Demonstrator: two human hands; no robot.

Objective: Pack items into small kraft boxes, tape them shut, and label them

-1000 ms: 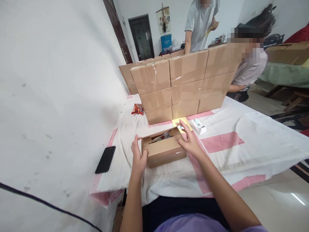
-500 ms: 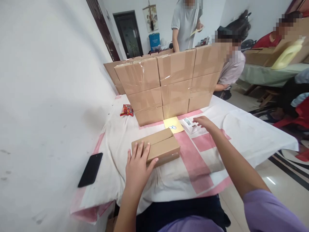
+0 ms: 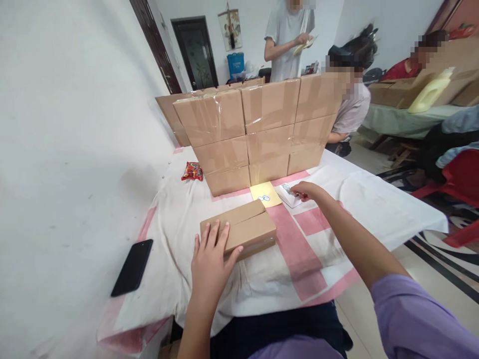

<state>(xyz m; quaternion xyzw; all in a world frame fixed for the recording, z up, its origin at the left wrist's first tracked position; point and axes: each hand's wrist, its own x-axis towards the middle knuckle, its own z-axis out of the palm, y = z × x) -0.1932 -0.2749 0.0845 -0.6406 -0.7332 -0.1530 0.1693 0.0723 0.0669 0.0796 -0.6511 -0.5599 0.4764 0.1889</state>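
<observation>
A small cardboard box [image 3: 247, 229] lies in front of me on the white and pink cloth, its flaps folded down. My left hand [image 3: 210, 255] rests flat on the box's near left corner, fingers spread. My right hand [image 3: 309, 191] reaches out to the white tape dispenser [image 3: 287, 195] just beyond the box, with its fingers curled onto it. A yellow card [image 3: 265, 194] lies between the box and the dispenser.
A wall of stacked, taped cardboard boxes [image 3: 254, 129] stands at the back of the table. A red snack packet [image 3: 192, 171] lies left of it and a black phone [image 3: 132, 267] near the left edge. Other people stand and sit behind the boxes.
The box's flaps were closed. My left hand went flat on top of it. My right hand left the box and reached to the tape dispenser.
</observation>
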